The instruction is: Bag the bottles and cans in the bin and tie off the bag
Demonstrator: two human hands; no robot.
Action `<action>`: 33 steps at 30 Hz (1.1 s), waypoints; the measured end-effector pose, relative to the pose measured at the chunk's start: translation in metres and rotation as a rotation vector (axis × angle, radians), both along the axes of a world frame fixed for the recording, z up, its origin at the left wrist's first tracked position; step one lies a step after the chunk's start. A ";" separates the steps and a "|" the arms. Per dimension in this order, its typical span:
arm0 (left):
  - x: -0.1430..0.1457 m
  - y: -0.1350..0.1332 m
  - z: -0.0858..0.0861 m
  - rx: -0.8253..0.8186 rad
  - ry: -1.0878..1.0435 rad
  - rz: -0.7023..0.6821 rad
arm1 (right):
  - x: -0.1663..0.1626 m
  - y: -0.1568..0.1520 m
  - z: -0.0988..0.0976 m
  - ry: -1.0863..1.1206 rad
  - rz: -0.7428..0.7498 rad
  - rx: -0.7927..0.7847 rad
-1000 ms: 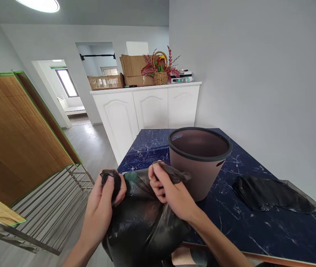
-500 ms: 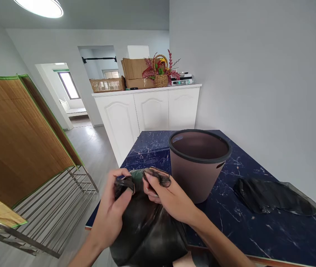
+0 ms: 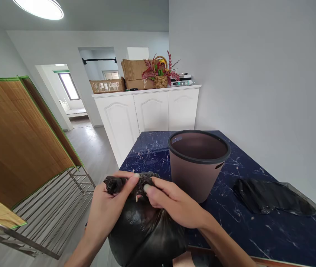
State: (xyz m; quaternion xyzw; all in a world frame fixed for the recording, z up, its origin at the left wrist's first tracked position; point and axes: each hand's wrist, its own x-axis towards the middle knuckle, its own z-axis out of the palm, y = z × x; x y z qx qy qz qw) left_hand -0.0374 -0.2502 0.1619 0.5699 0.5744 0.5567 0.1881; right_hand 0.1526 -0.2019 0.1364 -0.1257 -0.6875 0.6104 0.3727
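Note:
A bulging black garbage bag (image 3: 146, 233) hangs in front of me at the near edge of the table, its neck gathered up. My left hand (image 3: 104, 211) is closed on a bunched end of the bag, which pokes out between thumb and fingers. Pinching another twisted part of the neck, my right hand (image 3: 171, 200) is closed too, its thumb close to the left thumb. Just beyond my right hand stands an upright brown trash can (image 3: 191, 178) with a dark rim; no liner shows in it.
On the right of the blue marbled table (image 3: 238, 222) lies a flattened pack of black bags (image 3: 274, 196). A metal rack (image 3: 54, 207) with a bamboo mat (image 3: 21, 141) stands at left. Behind, a white cabinet (image 3: 152, 115) carries cardboard boxes (image 3: 135, 74) and a flower basket (image 3: 161, 81).
My hands have come closer together over the bag's neck, the thumbs now almost meeting. The loose loop by my right hand is now bunched under its fingers. The trash can has stayed put.

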 end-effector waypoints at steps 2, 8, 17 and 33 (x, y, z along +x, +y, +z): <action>0.000 -0.001 -0.001 0.011 -0.043 -0.005 | -0.003 0.000 -0.005 0.142 0.058 -0.144; 0.004 -0.006 0.011 -0.001 0.022 -0.083 | -0.019 -0.003 -0.006 0.350 0.048 -0.437; -0.017 -0.026 0.024 0.212 0.462 -0.088 | -0.036 -0.032 0.002 0.003 -0.298 -0.091; -0.008 -0.048 -0.010 0.410 0.626 -0.076 | -0.060 -0.029 -0.006 0.127 -0.344 -0.085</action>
